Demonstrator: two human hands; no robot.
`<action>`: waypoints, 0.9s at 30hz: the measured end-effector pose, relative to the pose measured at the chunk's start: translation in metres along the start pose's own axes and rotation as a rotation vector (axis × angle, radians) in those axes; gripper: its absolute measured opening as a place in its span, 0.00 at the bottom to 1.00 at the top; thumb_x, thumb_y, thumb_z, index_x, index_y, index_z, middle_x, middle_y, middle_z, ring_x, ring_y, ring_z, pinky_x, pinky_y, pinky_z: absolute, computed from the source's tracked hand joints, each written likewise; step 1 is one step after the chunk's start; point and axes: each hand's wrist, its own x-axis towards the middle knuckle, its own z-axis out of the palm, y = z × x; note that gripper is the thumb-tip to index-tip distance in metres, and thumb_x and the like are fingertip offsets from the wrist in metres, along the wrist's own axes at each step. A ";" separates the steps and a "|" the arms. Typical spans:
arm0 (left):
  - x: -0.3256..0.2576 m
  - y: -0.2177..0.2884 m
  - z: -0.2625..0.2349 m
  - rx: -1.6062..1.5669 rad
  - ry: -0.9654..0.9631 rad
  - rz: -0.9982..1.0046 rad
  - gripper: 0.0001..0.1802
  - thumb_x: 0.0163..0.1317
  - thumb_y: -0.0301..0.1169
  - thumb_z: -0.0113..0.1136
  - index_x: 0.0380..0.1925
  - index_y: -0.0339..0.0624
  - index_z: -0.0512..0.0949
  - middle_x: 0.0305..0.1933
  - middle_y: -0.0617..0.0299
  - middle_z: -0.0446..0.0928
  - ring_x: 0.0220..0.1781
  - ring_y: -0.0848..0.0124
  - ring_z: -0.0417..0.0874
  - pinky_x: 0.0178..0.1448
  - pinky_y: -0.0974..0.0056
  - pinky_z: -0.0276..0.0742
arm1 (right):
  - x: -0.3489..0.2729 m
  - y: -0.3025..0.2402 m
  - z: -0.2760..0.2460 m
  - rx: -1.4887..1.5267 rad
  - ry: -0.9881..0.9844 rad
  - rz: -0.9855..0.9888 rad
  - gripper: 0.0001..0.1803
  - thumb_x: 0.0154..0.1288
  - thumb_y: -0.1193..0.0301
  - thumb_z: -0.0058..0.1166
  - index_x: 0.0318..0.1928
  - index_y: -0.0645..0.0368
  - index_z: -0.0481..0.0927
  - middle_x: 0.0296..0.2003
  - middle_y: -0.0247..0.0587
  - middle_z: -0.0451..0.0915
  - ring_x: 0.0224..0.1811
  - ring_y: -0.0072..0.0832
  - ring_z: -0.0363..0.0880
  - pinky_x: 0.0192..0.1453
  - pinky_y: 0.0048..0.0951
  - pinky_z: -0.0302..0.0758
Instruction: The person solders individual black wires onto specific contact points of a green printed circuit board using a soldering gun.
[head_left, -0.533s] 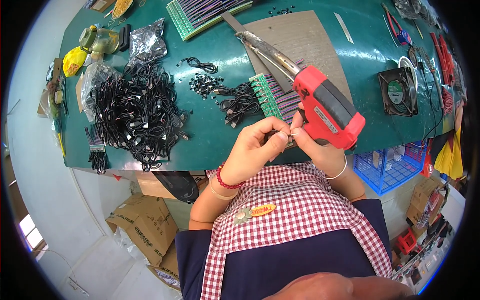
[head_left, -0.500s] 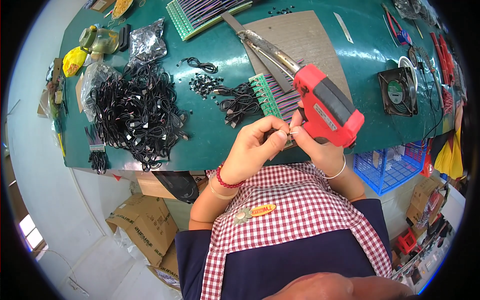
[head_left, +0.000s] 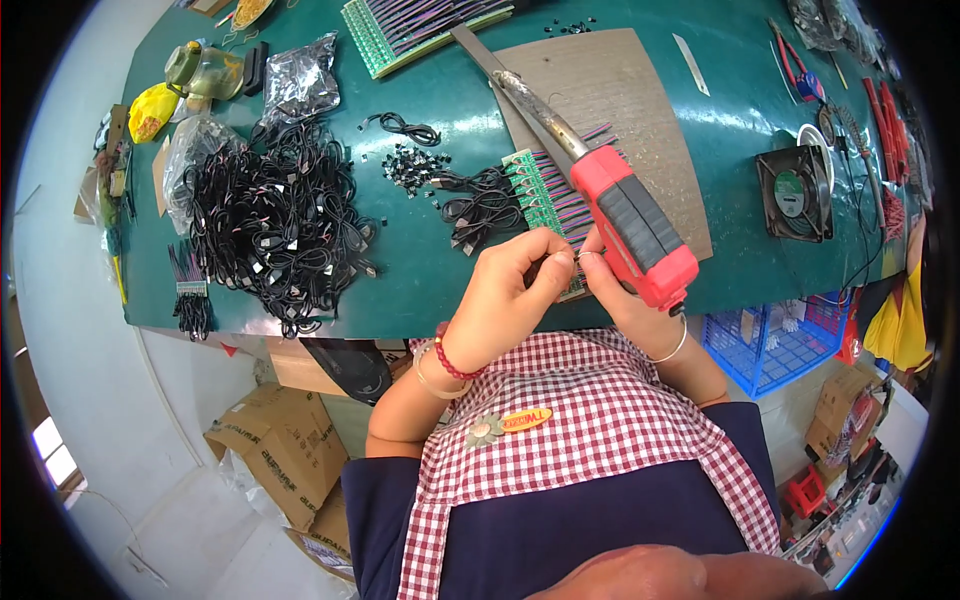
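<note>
My left hand [head_left: 512,292] is closed in a pinch at the front edge of the table, thumb against forefinger. A thin pale wire [head_left: 582,254] spans the gap to my right fingertips; part of what the left fingers grip is hidden. My right hand [head_left: 640,322] is closed too, with a red soldering gun [head_left: 648,232] with dark grip panels in it. The gun's metal barrel points up and left over the board. Just beyond my fingertips lies a green circuit board strip [head_left: 533,190] with purple and black wires. A bundle of black cables [head_left: 478,208] lies at its left.
A large heap of black cables [head_left: 275,220] covers the left side, near small black parts [head_left: 412,168]. Another wired board [head_left: 420,35] lies at the back. A brown board [head_left: 640,120] lies under the barrel. A fan [head_left: 793,195] stands right; a blue basket [head_left: 770,345] sits below the edge.
The soldering gun has turned steeper in my right hand, its body shifting left and slightly down. Both hands stay pinched close together at the wire.
</note>
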 end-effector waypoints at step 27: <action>-0.002 0.016 0.001 0.253 0.059 0.303 0.04 0.52 0.19 0.60 0.27 0.34 0.74 0.29 0.62 0.72 0.25 0.76 0.71 0.26 0.72 0.63 | -0.005 0.002 -0.016 0.079 -0.105 -0.028 0.17 0.53 0.80 0.60 0.46 0.63 0.75 0.35 0.39 0.79 0.35 0.26 0.81 0.39 0.27 0.78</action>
